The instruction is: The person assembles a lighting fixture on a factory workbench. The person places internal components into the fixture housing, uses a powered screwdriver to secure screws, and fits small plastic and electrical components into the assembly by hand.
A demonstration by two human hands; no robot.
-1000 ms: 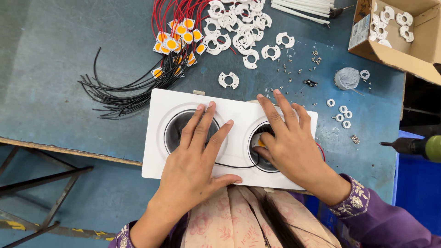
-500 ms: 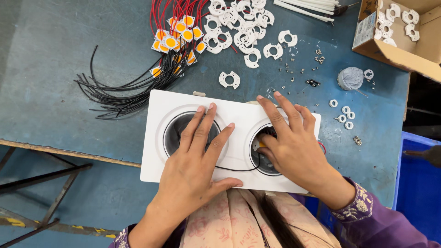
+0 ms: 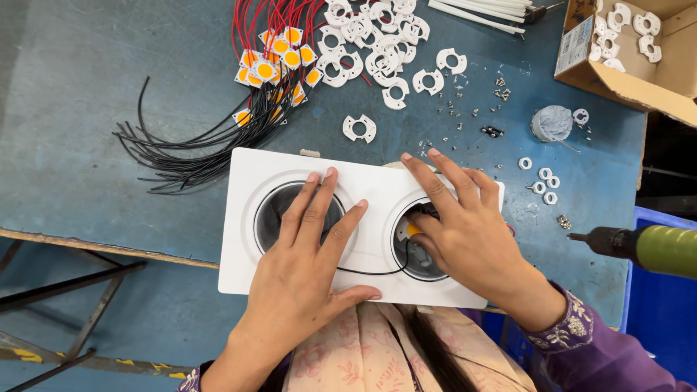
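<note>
A white rectangular twin lamp housing (image 3: pixel 367 192) with two round dark openings lies at the near edge of the blue table (image 3: pixel 87 123). My left hand (image 3: pixel 308 268) rests flat over the left opening, fingers spread, holding the housing down. My right hand (image 3: pixel 465 232) covers the right opening, its thumb and fingers pressed on a small yellow LED chip (image 3: pixel 413 229) inside. A thin black wire (image 3: pixel 370 272) runs across the housing between the two openings.
A bundle of yellow LED chips (image 3: pixel 279 58) with red and black wires (image 3: pixel 196 145) lies behind the housing. White plastic ring holders (image 3: pixel 377 43), loose screws (image 3: pixel 472 109) and washers (image 3: pixel 544 185) are scattered nearby. A cardboard box (image 3: pixel 624 51) stands at the back right; a green power screwdriver (image 3: pixel 646 247) juts in at the right.
Both hands stay on the housing with hardly any shift. The green screwdriver has come back into view at the right edge.
</note>
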